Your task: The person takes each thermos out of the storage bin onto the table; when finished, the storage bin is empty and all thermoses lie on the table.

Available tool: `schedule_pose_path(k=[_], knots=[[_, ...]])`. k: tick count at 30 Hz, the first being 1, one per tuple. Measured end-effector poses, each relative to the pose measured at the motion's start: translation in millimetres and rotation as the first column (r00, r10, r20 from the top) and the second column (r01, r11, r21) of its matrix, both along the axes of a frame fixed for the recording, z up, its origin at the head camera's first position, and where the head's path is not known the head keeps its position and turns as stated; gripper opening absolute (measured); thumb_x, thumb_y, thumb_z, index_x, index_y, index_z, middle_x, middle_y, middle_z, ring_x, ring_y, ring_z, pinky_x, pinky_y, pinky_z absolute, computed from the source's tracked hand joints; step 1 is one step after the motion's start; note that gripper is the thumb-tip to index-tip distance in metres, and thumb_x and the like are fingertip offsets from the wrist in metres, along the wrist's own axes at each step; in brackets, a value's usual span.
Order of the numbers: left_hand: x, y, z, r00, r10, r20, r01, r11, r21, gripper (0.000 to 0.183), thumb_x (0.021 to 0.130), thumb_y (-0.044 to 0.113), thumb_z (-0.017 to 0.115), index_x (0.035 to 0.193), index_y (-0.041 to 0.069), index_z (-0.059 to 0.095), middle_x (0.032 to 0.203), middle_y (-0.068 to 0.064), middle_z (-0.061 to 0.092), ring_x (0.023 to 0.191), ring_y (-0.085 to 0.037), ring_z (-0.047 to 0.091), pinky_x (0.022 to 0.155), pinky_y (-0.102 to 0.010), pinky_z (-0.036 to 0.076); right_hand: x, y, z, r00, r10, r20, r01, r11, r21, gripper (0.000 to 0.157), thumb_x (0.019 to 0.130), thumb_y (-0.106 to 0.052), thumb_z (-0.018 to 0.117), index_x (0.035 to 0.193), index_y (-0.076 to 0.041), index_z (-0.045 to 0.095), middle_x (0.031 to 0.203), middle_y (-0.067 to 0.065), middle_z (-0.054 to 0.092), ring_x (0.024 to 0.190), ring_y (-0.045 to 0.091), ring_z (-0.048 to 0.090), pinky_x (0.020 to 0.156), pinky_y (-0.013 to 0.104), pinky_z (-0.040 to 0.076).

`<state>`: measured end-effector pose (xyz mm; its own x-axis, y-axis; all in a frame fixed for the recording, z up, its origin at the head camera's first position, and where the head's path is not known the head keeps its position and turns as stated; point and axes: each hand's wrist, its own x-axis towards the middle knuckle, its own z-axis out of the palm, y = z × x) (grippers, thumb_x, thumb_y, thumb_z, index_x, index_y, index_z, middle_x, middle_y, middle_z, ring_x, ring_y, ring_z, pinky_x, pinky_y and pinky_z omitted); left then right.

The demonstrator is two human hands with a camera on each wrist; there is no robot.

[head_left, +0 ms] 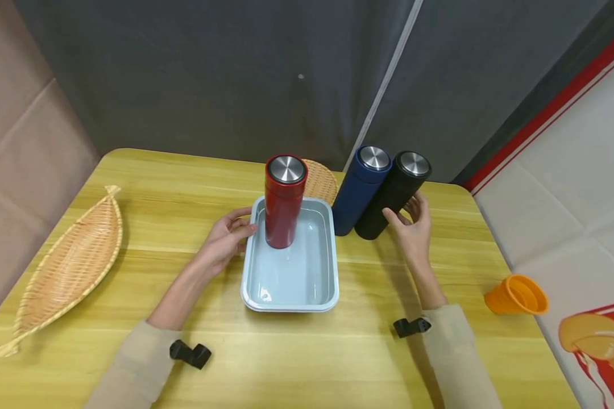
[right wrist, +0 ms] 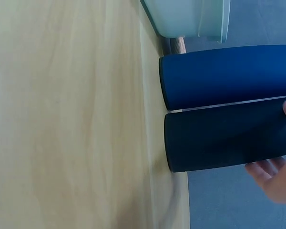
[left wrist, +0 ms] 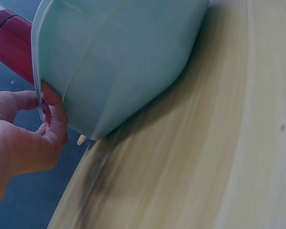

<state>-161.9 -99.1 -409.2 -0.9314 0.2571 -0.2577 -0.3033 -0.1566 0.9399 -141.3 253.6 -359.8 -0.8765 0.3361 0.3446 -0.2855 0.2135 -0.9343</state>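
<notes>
1. Dark grey backdrop (head_left: 225,85) behind your wood-grain worktop (head_left: 286,363), with a boat-shaped woven basket (head_left: 74,258) along the left edge and an orange cup (head_left: 514,295) by the right edge.
2. Your pale blue basin (head_left: 291,284) sits mid-worktop, towards the far edge, and the red bottle (head_left: 281,221) stands in its far-left part. You can see some round wickerwork (head_left: 321,182) poking out behind.
3. Your left hand (head_left: 227,241) has the basin's left rim pinched between thumb and curled fingers. Probably to steady it, with that tall bottle standing off-centre inside.
4. Your right hand (head_left: 411,227) is clamped on the black bottle (head_left: 390,196), thumb one side, fingers the other. Makes sense to me: a smooth round body likely needs both sides covered.
5. Blue bottle (head_left: 355,196) stands right of the basin, just beside the black one, so I'd guess your thumb doesn't get much room there.
</notes>
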Motion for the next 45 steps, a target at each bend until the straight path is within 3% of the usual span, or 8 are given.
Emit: schedule_pose_path(k=[7,12,19,30,36,38,43,45], knots=[[-1.6,-0.1,-0.9,1.000,-0.010,-0.019,0.010,1.000,0.004,0.053,0.097,0.004,0.056,0.145,0.002,0.034,0.118,-0.014,0.050,0.096,-0.021,0.057,0.078,-0.032,0.055,2.5,5.4,-7.1,0.997,-0.019,-0.069,0.017,0.999,-0.038,0.058,0.081,0.011,0.070,0.134,0.006,0.046,0.123,0.013,0.057,0.109,0.022,0.055,0.087,0.026,0.050],[-1.3,-1.3,-2.1,1.000,-0.004,-0.013,0.004,1.000,-0.001,0.053,0.097,0.004,0.055,0.145,0.002,0.034,0.116,-0.013,0.050,0.095,-0.020,0.057,0.076,-0.031,0.055,4.5,11.5,-22.2,0.996,-0.010,-0.085,0.007,0.999,-0.034,0.056,0.082,0.008,0.071,0.133,0.002,0.050,0.127,0.014,0.056,0.113,0.026,0.056,0.091,0.031,0.050],[-0.5,-0.6,-2.1,1.000,-0.007,-0.011,0.007,1.000,-0.007,0.053,0.096,0.005,0.056,0.145,0.004,0.034,0.117,-0.013,0.050,0.097,-0.021,0.056,0.077,-0.031,0.055,18.7,12.7,-25.8,0.994,-0.002,-0.109,-0.002,0.999,-0.038,0.053,0.082,0.013,0.068,0.131,0.009,0.049,0.128,0.023,0.056,0.113,0.039,0.054,0.086,0.024,0.052],[0.0,-1.1,-0.6,1.000,-0.006,-0.007,0.006,1.000,-0.015,0.054,0.096,0.005,0.056,0.146,0.006,0.034,0.119,-0.013,0.049,0.100,-0.024,0.055,0.077,-0.031,0.055,43.6,-2.3,-20.3,0.984,0.137,-0.115,-0.135,0.991,0.020,0.058,0.080,0.018,0.067,0.133,0.008,0.047,0.130,0.031,0.050,0.118,0.037,0.052,0.094,0.034,0.049],[-0.4,-2.4,-1.1,1.000,-0.007,-0.004,0.006,1.000,-0.011,0.054,0.097,0.005,0.056,0.146,0.005,0.034,0.120,-0.014,0.048,0.101,-0.024,0.055,0.080,-0.033,0.054,43.9,-23.0,-12.0,0.971,0.224,-0.078,-0.217,0.972,0.086,0.060,0.080,0.015,0.069,0.136,0.005,0.046,0.133,0.025,0.052,0.123,0.037,0.048,0.097,0.034,0.047],[-0.7,-2.2,-1.8,1.000,-0.008,-0.006,0.008,1.000,-0.007,0.054,0.096,0.005,0.056,0.146,0.004,0.033,0.120,-0.014,0.049,0.100,-0.023,0.056,0.080,-0.033,0.054,45.6,-33.7,-2.4,0.967,0.248,-0.064,-0.241,0.965,0.099,0.061,0.080,0.016,0.068,0.135,0.008,0.045,0.133,0.027,0.051,0.123,0.039,0.047,0.097,0.039,0.046],[-1.3,-1.4,-2.2,1.000,-0.008,-0.005,0.008,1.000,-0.004,0.055,0.096,0.005,0.057,0.145,0.003,0.033,0.117,-0.013,0.049,0.097,-0.021,0.056,0.080,-0.033,0.054,39.9,-49.6,4.4,0.946,0.317,-0.075,-0.306,0.943,0.128,0.060,0.080,0.018,0.067,0.135,0.008,0.044,0.133,0.027,0.051,0.123,0.041,0.047,0.098,0.041,0.046],[-1.1,-1.4,-2.1,1.000,-0.011,-0.005,0.011,1.000,-0.006,0.055,0.096,0.005,0.057,0.145,0.003,0.033,0.117,-0.014,0.049,0.096,-0.021,0.056,0.080,-0.033,0.054,34.5,-51.9,0.0,0.935,0.341,-0.096,-0.327,0.935,0.136,0.060,0.081,0.016,0.067,0.136,0.005,0.045,0.134,0.023,0.052,0.123,0.038,0.049,0.097,0.038,0.046]])
